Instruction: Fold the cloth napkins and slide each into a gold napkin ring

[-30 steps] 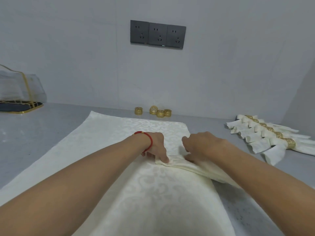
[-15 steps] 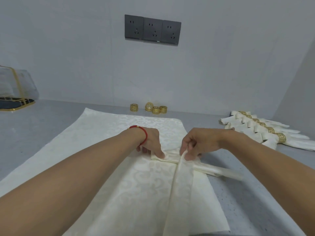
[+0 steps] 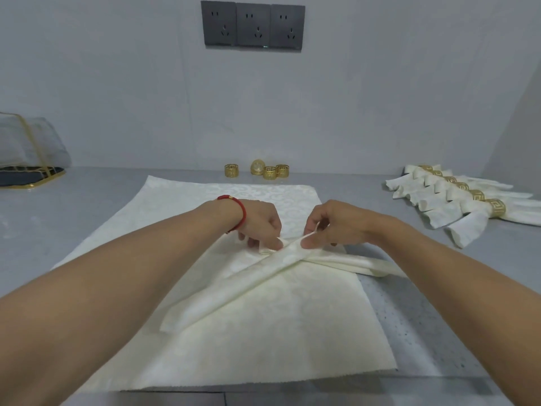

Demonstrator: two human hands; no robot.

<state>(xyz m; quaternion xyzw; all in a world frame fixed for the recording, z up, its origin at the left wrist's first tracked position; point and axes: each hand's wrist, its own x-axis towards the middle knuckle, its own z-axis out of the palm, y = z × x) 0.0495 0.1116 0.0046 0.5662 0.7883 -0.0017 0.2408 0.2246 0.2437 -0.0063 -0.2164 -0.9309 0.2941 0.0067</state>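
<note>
A cream napkin folded into a long narrow strip (image 3: pixel 234 288) lies bent in a V on a large cream patterned cloth (image 3: pixel 263 341). One leg runs toward the lower left, the other (image 3: pixel 360 263) to the right. My left hand (image 3: pixel 260 224), with a red bracelet on the wrist, presses its fingertips on the bend. My right hand (image 3: pixel 330 227) pinches the strip at the same bend. Several loose gold napkin rings (image 3: pixel 269 172) stand at the back by the wall.
A row of finished napkins in gold rings (image 3: pixel 456 197) lies at the right on the grey table (image 3: pixel 52 218). A clear bag with gold trim (image 3: pixel 29 150) sits at the far left. Three dark wall sockets (image 3: pixel 253 26) hang above.
My right hand has folded one end of the strip over at the middle, and that leg has swung from straight toward me out to the lower left. My left hand stays on the bend.
</note>
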